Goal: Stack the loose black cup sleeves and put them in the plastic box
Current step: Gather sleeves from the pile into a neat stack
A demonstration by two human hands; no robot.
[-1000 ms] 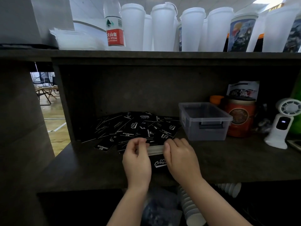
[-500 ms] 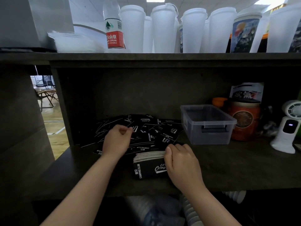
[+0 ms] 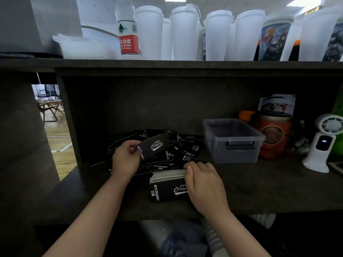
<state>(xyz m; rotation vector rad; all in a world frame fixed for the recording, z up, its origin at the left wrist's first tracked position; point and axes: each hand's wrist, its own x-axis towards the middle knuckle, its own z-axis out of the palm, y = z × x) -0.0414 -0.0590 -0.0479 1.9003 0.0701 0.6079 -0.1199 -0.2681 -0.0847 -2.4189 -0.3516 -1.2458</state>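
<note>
Loose black cup sleeves (image 3: 187, 148) with white lettering lie scattered at the back of the dark shelf (image 3: 259, 190). My left hand (image 3: 126, 160) pinches one sleeve (image 3: 156, 146) and holds it lifted above the pile. A stack of sleeves (image 3: 167, 186) stands on its edge near the shelf's front, and my right hand (image 3: 204, 184) grips its right end. The clear plastic box (image 3: 233, 140) sits to the right of the pile with nothing visible inside.
An orange-brown tin (image 3: 273, 136) and a white handheld fan (image 3: 322, 145) stand right of the box. White cups (image 3: 183, 34) and a water bottle (image 3: 128, 28) line the upper shelf. Stacked cups (image 3: 213, 240) lie below the shelf edge.
My left hand left the stack, reached into the loose pile and lifted one sleeve. My right hand stayed on the stack.
</note>
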